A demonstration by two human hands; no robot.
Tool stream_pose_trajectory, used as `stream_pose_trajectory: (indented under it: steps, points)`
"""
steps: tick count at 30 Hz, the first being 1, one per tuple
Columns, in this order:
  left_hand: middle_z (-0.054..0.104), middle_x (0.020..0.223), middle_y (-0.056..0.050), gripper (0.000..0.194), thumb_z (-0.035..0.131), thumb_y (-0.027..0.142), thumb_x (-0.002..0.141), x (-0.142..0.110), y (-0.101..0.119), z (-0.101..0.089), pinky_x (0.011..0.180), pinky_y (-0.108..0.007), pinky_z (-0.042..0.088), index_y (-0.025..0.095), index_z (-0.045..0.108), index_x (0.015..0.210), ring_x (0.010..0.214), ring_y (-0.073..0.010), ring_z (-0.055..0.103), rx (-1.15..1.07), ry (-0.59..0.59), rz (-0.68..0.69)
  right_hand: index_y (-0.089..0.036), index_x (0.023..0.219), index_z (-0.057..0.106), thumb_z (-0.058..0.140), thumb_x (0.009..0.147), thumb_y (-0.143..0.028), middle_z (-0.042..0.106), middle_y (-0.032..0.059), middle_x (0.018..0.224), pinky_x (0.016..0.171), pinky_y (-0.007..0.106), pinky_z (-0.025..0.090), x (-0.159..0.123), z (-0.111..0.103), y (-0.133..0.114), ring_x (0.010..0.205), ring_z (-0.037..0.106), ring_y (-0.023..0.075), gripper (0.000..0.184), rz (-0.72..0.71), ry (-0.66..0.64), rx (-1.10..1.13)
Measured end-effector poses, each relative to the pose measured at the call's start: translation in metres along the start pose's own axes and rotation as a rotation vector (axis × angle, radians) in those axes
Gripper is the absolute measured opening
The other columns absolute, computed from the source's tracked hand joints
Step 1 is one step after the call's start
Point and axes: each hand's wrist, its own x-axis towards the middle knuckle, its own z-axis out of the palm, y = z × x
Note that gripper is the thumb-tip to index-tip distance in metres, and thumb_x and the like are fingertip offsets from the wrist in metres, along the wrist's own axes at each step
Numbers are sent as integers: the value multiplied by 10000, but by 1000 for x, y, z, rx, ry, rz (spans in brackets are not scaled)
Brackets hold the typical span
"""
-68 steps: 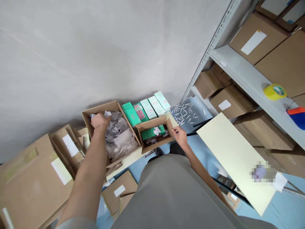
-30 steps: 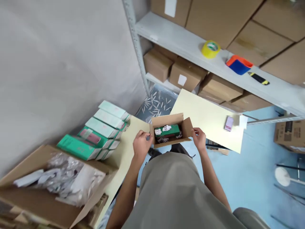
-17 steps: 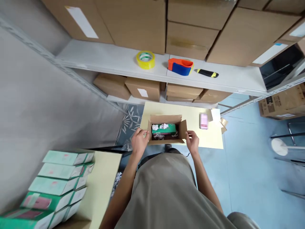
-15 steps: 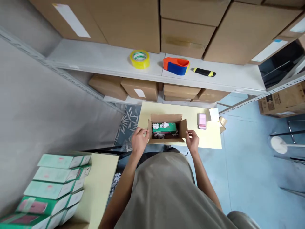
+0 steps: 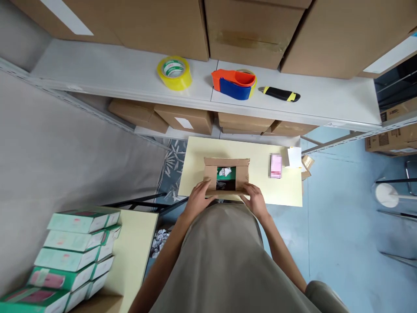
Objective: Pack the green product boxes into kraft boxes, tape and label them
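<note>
A small cardboard box point(image 5: 242, 174) stands on the pale yellow table, its two short side flaps folded inward and its far flap raised. Through the gap between the flaps show a green carton point(image 5: 232, 174) and crumpled white paper point(image 5: 224, 172). My left hand point(image 5: 197, 201) holds the near left corner, fingers on the side flap and thumb along the near edge. At the near right corner my right hand point(image 5: 256, 201) holds the box the same way. The near flap is partly hidden by my hands and body.
On the shelf point(image 5: 130, 65) above lie yellow tape point(image 5: 175, 73), an orange and blue tape dispenser point(image 5: 233, 84) and a box cutter point(image 5: 281, 94). A phone-like pink item point(image 5: 275, 166) rests on the table point(image 5: 286, 191). Green cartons point(image 5: 65, 239) are stacked at lower left.
Both side flaps, upright and spread before, are now folded inward over the carton. My hands have moved closer together and toward my body, to the near corners.
</note>
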Motion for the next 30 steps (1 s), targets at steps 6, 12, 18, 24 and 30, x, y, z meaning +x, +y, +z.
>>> stream_pose_trajectory:
  steps: [6,12,18,24,30]
  points:
    - [253,1795,-250,1230,855,298,849,49,-12,-5,1292,-543,406,201,41,1765,1631,-412,369,6,221,-129,-145,1728,282,676,1023,-464,493,267,1637,1189,601,486,49,8,16,1502,509,408,868,188,197,-47]
    - [411,1694,-198,1191,841,198,822,60,-7,-17,1306,-505,399,230,115,1766,1602,-372,402,47,160,24,-184,1763,162,642,1042,-414,403,204,1739,1247,534,450,69,-15,12,1583,428,339,896,-8,159,48]
    - [608,1387,-138,408,737,280,966,35,-13,-2,1228,-485,494,241,711,1372,1387,-328,590,72,243,-41,-219,1237,740,558,1080,-327,771,138,1216,1068,500,546,53,-15,19,1246,655,328,263,11,158,51]
    - [680,1316,-120,235,609,279,1018,40,-22,8,1080,-424,617,223,787,1160,1264,-255,681,-147,283,-139,-214,1085,791,525,1052,-201,783,122,1194,1014,449,542,54,-3,24,1149,673,296,269,28,155,27]
    - [741,1238,-92,191,666,222,913,50,-16,12,970,-343,640,229,788,1060,1101,-213,751,-211,322,-281,-242,1003,803,534,1042,-168,791,109,1170,1070,478,479,62,-3,22,1200,652,311,282,13,127,-146]
